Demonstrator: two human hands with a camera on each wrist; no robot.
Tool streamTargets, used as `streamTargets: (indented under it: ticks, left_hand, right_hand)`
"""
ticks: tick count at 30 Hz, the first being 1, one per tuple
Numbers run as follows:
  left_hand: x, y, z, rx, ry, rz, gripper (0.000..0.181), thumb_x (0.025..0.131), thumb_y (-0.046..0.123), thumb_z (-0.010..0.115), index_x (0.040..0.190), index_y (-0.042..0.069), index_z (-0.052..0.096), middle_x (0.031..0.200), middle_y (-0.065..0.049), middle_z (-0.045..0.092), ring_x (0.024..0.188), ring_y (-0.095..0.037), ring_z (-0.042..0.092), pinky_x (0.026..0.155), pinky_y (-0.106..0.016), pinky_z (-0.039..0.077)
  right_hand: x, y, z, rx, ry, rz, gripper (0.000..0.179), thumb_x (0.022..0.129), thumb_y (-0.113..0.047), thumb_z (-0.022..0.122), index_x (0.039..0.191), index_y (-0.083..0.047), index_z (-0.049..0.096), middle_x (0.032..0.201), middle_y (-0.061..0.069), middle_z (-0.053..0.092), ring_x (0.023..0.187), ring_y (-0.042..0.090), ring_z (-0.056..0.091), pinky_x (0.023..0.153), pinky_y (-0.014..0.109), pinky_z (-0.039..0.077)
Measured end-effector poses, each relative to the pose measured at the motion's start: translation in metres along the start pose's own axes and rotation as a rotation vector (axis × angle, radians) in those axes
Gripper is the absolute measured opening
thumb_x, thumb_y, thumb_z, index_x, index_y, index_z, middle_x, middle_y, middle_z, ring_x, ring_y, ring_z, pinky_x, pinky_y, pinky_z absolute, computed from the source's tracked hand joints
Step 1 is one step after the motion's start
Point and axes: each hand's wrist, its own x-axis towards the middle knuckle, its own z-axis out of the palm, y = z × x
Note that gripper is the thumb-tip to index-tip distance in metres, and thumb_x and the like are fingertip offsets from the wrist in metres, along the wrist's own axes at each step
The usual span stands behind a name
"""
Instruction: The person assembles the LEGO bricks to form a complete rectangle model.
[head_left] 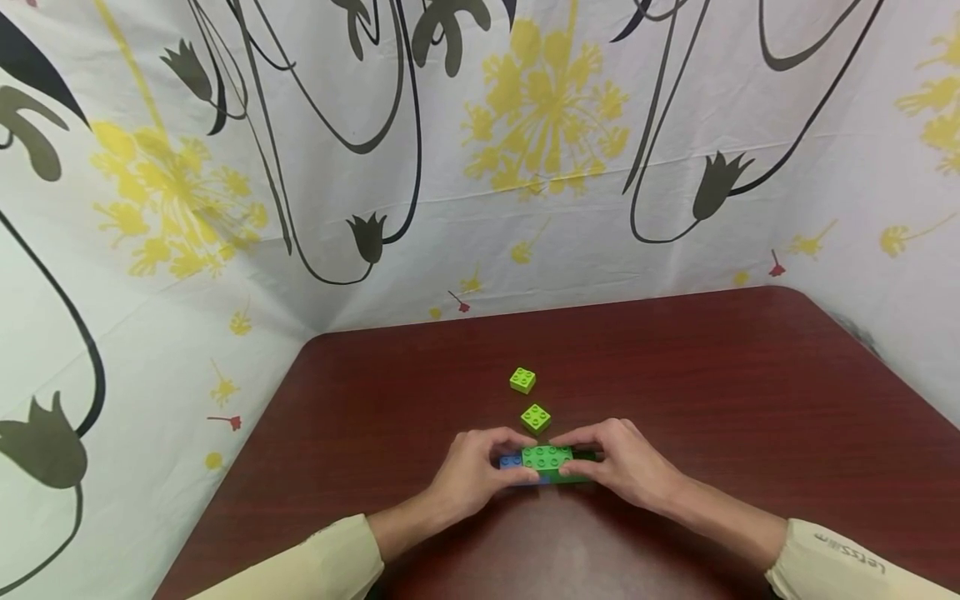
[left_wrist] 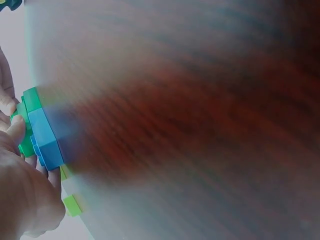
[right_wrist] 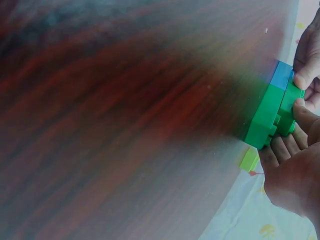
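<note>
A green brick (head_left: 547, 456) sits on top, bridging a blue brick (head_left: 510, 461) on the left and a second green brick (right_wrist: 264, 115) on the right. Both lower bricks lie end to end on the table. My left hand (head_left: 467, 473) pinches the top brick near its left end, thumb in front and fingers behind. At its right end my right hand (head_left: 637, 468) grips the same brick in the same way. In the left wrist view the blue brick's side (left_wrist: 46, 134) shows plainly. Fingers partly hide the rear of the bricks.
Two lime-green bricks stand on the table behind the joined bricks, a nearer one (head_left: 536, 419) and a farther one (head_left: 522, 380). The dark red-brown table (head_left: 375, 392) meets a white patterned cloth (head_left: 442, 250) at its back and sides.
</note>
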Motion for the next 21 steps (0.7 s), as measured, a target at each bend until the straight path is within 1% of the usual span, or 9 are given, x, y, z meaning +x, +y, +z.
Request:
streamTargets:
  ticks: [4, 12, 18, 21]
  left_hand:
    - [0.0003, -0.0005, 0.0000, -0.001, -0.003, -0.005, 0.031, 0.090, 0.030, 0.087, 0.119, 0.021, 0.079, 0.111, 0.010, 0.077, 0.091, -0.002, 0.070, 0.080, -0.022, 0.057]
    - [0.0003, -0.0009, -0.0005, 0.013, 0.000, 0.000, 0.032, 0.089, 0.031, 0.087, 0.119, 0.021, 0.080, 0.110, 0.010, 0.078, 0.091, -0.003, 0.070, 0.080, -0.024, 0.058]
    - [0.0007, 0.0000, -0.0012, 0.050, -0.006, 0.015, 0.032, 0.090, 0.032, 0.087, 0.120, 0.022, 0.079, 0.111, 0.012, 0.077, 0.093, -0.004, 0.071, 0.080, -0.023, 0.057]
    - [0.0019, 0.0010, -0.0016, 0.069, -0.015, 0.021, 0.032, 0.090, 0.033, 0.087, 0.119, 0.023, 0.079, 0.110, 0.013, 0.077, 0.092, -0.004, 0.070, 0.080, -0.023, 0.057]
  right_hand:
    - [0.0003, 0.0005, 0.0000, 0.002, -0.003, 0.001, 0.030, 0.093, -0.018, 0.085, 0.121, -0.010, 0.081, 0.114, 0.002, 0.079, 0.099, 0.008, 0.072, 0.078, 0.027, 0.060]
    - [0.0018, 0.0010, 0.0000, 0.016, -0.014, -0.003, 0.029, 0.092, -0.018, 0.085, 0.120, -0.010, 0.081, 0.113, 0.002, 0.079, 0.099, 0.009, 0.073, 0.078, 0.027, 0.060]
    - [0.0030, 0.0009, -0.0015, 0.032, -0.034, 0.019, 0.029, 0.092, -0.018, 0.086, 0.120, -0.011, 0.081, 0.111, 0.000, 0.080, 0.097, 0.007, 0.073, 0.077, 0.025, 0.059]
    - [0.0034, 0.0008, -0.0029, 0.034, -0.039, 0.006, 0.030, 0.091, -0.020, 0.086, 0.119, -0.010, 0.081, 0.111, 0.001, 0.080, 0.097, 0.008, 0.074, 0.076, 0.024, 0.058]
